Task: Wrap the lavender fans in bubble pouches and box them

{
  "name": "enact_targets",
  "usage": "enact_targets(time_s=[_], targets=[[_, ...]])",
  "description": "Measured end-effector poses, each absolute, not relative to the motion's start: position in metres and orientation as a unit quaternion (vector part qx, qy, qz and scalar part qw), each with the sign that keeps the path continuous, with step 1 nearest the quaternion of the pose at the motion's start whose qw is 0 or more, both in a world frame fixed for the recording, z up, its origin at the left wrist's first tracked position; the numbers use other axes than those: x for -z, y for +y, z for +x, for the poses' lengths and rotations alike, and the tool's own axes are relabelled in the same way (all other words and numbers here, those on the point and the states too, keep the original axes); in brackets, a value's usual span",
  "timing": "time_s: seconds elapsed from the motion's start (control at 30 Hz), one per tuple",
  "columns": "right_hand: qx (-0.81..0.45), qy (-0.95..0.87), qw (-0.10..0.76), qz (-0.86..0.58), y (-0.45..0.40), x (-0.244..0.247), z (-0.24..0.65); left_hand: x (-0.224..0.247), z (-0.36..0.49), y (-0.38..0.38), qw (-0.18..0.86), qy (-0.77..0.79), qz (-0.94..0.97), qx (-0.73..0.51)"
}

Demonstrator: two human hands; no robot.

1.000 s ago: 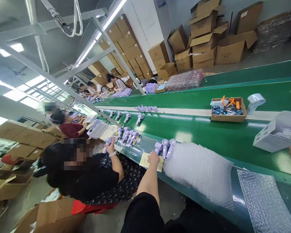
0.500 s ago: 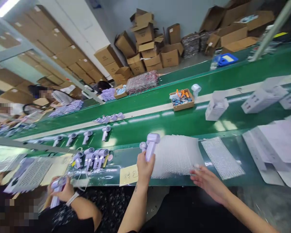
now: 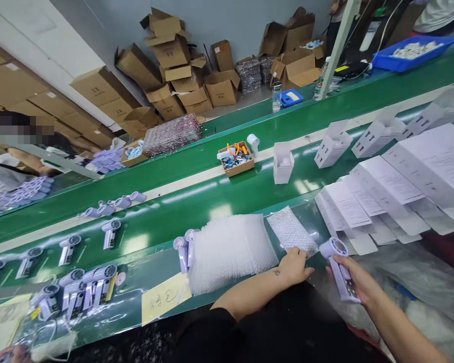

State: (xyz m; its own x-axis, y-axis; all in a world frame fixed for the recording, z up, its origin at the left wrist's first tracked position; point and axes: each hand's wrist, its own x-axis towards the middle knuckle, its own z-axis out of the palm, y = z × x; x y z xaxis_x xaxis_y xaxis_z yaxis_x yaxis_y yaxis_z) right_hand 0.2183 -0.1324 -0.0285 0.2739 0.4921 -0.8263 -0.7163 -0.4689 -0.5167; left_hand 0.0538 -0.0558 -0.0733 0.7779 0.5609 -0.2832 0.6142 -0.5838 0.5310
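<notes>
In my right hand (image 3: 353, 280) is a lavender handheld fan (image 3: 338, 267), its round head up and its handle slanting down. My left hand (image 3: 297, 264) reaches over to the near end of a single bubble-wrap pouch (image 3: 291, 229); its fingertips rest at the pouch, and whether they pinch it is not plain. Left of that hand lies a wide fanned stack of bubble-wrap pouches (image 3: 230, 249). Two lavender fans (image 3: 185, 252) stand against the stack's left side. A yellow note with handwriting (image 3: 164, 298) lies at the bench edge.
More fans (image 3: 77, 292) lie at the left, others on the green belt (image 3: 147, 222). White boxes (image 3: 283, 164) stand on the belt; flattened white cartons with sheets (image 3: 389, 186) overlap at right. A cardboard tray (image 3: 240, 169) sits behind. Another person's hand (image 3: 17, 353) shows at lower left.
The view has swung right. The fan that was in my left hand is now in my right hand. My left hand has moved right, across the stack, to the single pouch.
</notes>
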Motion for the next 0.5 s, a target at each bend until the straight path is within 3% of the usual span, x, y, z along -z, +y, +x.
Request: enact_targets(time_s=[0.1,0.23,0.5], targets=[[-0.642,0.056,0.474,-0.6,-0.153,0.029,0.239,0.107,0.068,-0.048,0.294,0.311,0.896,0.118],[-0.705,0.02,0.447,-0.55,-0.156,0.03,0.253,0.121,0.068,-0.039,0.35,0.356,0.861,0.097],[-0.794,-0.054,0.416,-0.439,-0.106,0.024,0.263,0.074,0.08,-0.026,0.58,0.508,0.627,-0.112]])
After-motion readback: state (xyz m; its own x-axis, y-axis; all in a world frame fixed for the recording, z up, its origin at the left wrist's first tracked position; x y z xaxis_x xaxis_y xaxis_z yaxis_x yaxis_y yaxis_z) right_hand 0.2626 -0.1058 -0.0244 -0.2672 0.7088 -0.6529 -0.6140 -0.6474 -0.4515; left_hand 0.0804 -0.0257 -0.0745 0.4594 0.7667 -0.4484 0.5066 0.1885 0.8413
